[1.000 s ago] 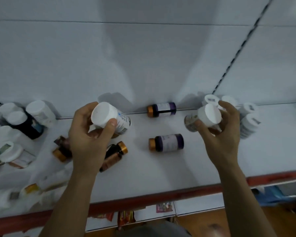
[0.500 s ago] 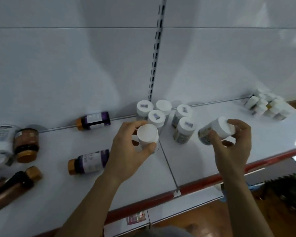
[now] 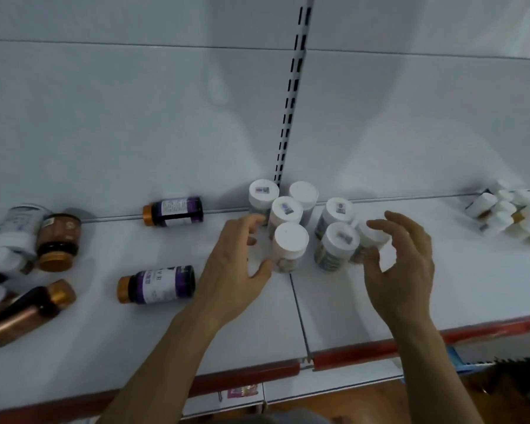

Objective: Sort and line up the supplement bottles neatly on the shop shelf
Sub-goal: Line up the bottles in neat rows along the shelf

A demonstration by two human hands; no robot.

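Standing white-capped bottles (image 3: 289, 240) on shelf (image 3: 459, 289) — left hand (image 3: 236, 270) fingers loose; right hand (image 3: 406, 270) fingers apart

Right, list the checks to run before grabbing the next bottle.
1. Front white-capped bottle standing upright: ok.
2. Left hand clear of it: cannot tell; the thumb is at its base.
3. Right hand free: ok, fingers spread next to the rightmost cluster bottle.
4. White-capped cluster in straight rows: not ok, staggered.
5. Purple-label bottles upright: not ok, both lie on their sides.
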